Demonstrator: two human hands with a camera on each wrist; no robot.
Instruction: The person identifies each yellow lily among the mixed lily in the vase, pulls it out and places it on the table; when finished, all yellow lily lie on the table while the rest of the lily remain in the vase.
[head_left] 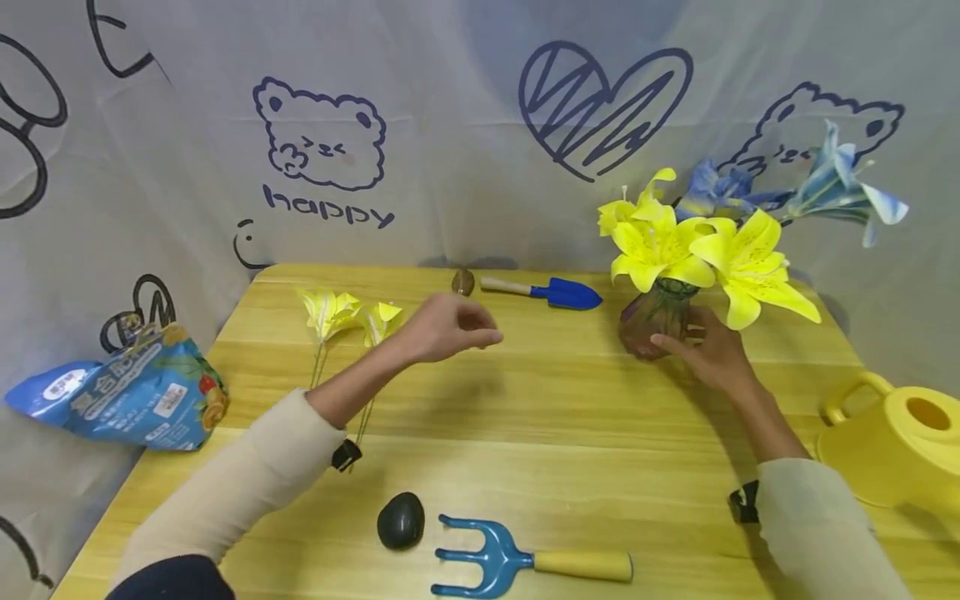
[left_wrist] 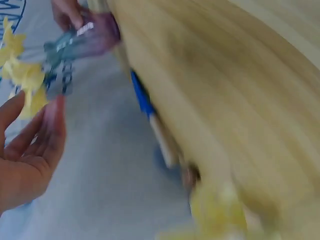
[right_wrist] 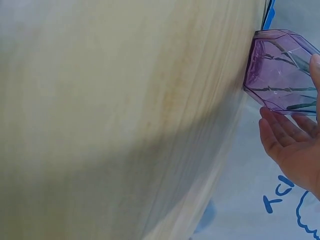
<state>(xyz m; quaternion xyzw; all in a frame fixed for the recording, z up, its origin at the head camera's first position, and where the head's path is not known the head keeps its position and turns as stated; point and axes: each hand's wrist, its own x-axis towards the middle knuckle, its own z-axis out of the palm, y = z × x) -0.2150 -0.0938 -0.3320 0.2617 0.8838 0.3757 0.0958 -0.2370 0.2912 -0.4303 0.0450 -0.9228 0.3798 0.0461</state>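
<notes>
A faceted glass vase (head_left: 647, 323), purple below and greenish at its neck, stands at the back right of the table. My right hand (head_left: 711, 348) grips its lower body, thumb in front and fingers round the right side. Yellow lilies (head_left: 656, 250) and blue flowers (head_left: 832, 187) rise from it; green stems show through the purple glass (right_wrist: 280, 75) in the right wrist view. Over the table's middle hovers my left hand (head_left: 448, 329), fingers loosely bent and holding nothing. Beneath that forearm lie two yellow artificial lilies (head_left: 327, 317), with a black clip (head_left: 347, 455) at their stems.
Along the back edge lie a brown stone (head_left: 462, 282) and a blue trowel (head_left: 570, 294). A black stone (head_left: 401, 521) and a blue hand fork (head_left: 495, 560) are at the front. The yellow watering can (head_left: 892, 442) stands right, a blue bag (head_left: 150, 392) left. Another black clip (head_left: 744, 502) is near the right sleeve.
</notes>
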